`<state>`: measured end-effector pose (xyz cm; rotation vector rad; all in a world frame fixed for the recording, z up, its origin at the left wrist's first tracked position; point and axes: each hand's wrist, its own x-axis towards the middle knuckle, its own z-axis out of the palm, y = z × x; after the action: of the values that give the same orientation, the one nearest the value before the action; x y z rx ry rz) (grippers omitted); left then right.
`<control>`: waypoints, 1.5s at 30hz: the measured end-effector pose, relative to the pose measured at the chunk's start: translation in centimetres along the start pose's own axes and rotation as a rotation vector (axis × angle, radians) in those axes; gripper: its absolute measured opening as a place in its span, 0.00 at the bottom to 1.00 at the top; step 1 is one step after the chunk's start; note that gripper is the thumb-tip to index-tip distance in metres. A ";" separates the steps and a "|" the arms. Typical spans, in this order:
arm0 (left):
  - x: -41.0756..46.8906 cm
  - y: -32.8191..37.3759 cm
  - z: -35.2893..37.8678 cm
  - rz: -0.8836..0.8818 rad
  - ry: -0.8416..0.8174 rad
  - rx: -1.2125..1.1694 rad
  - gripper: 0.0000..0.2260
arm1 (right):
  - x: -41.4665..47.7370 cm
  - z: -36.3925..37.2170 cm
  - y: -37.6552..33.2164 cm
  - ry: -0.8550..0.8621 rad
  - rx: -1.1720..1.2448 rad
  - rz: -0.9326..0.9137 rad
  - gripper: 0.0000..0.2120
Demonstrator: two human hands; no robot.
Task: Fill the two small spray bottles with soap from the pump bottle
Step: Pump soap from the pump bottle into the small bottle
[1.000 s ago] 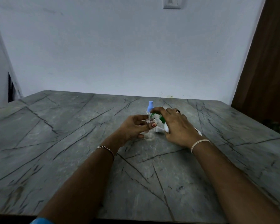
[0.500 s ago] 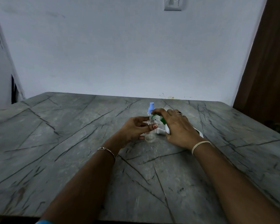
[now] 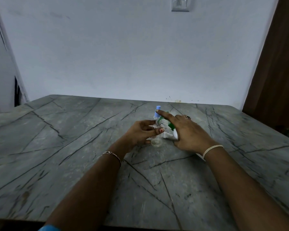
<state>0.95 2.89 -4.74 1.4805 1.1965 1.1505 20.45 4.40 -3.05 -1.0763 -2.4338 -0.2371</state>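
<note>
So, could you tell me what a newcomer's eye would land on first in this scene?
The two hands meeting mid-table. The left hand pinches a small clear bottle, while the right hand lies over the pump bottle, forefinger stretched onto its green pump head, whose spout points at the clear bottle's open neck. Just behind them stands a blue-capped spray bottle, all on a grey table with dark veins.

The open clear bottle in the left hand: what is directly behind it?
A blue-capped spray bottle stands there; only its top shows. The open clear bottle and the green spout cover its body.
</note>
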 end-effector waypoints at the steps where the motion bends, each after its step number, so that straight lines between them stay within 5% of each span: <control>1: 0.1 0.0 0.0 0.000 -0.001 0.003 0.24 | 0.1 0.1 -0.1 -0.001 0.002 0.006 0.46; 10: 0.2 -0.2 0.1 -0.006 -0.012 -0.003 0.23 | 0.5 0.5 -0.5 0.052 0.027 0.031 0.35; 25: 0.3 -0.3 0.1 -0.003 -0.017 -0.020 0.20 | 0.4 0.4 -0.7 0.053 0.012 0.045 0.36; 35: 0.3 -0.4 -0.1 -0.016 -0.014 -0.003 0.26 | -0.2 0.1 -0.6 0.043 -0.012 0.032 0.37; 45: 0.3 -0.4 0.0 -0.003 -0.030 -0.045 0.19 | 0.2 0.4 -0.9 0.065 -0.001 0.041 0.37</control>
<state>0.87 3.22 -5.13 1.4566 1.1452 1.1422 19.56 4.01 -3.28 -1.1003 -2.3525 -0.2558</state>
